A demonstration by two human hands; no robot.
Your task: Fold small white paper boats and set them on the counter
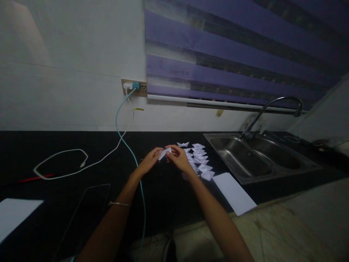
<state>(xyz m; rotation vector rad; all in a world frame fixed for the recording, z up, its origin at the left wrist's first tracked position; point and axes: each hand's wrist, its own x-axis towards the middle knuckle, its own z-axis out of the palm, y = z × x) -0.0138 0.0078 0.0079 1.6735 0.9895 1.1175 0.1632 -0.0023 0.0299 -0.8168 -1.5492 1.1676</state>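
Note:
A small piece of folded white paper (164, 153) is held up between both hands, above the black counter. My left hand (149, 160) pinches its left end, fingers closed on it. At the other end my right hand (178, 158) grips it, with the thumb on its near face. The fingers hide part of the paper, so its full shape cannot be made out. Just beyond and right of my right hand lie several folded paper boats (200, 158) in loose rows, partly hidden by that hand and forearm.
White paper sheets (233, 193) lie by the counter's front edge, and more paper (17, 214) at far left. A steel sink (242, 156) with a curved faucet (283, 99) is at right. A teal cable (129, 145) and white cable (61, 151) run from the wall socket (143, 88); a red pen-like stick (31, 179) lies left.

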